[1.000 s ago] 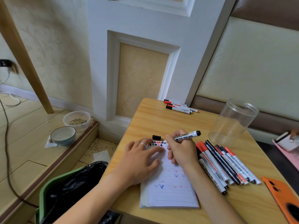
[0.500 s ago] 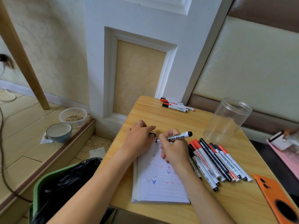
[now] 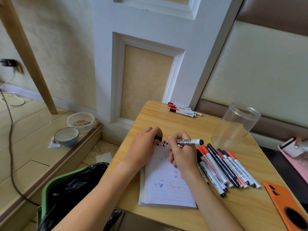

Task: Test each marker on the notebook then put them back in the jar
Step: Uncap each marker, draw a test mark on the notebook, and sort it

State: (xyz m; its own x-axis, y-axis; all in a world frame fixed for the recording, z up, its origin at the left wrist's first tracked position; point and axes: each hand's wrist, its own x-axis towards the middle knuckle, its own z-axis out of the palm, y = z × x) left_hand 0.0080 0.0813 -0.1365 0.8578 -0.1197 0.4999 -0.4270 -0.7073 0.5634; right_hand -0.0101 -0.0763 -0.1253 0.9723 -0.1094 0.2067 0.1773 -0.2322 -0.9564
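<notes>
Marker [image 3: 186, 141] tip hidden by fingers, orange phone case [image 3: 286, 207] cut off

"WHITEBOARD" is read in black capitals along the white barrel of the marker [image 3: 186, 141] held in the right hand [image 3: 182, 153], above the far end of the notebook [image 3: 166, 189]. "WHITEBOARD MARKER" is partly made out on one barrel in the marker pile [image 3: 231, 165] near the table's right edge. Small red and black characters are printed at the notebook's far edge, too small to be read. Print on the markers at the table's far edge [image 3: 183, 110] is illegible.
</notes>
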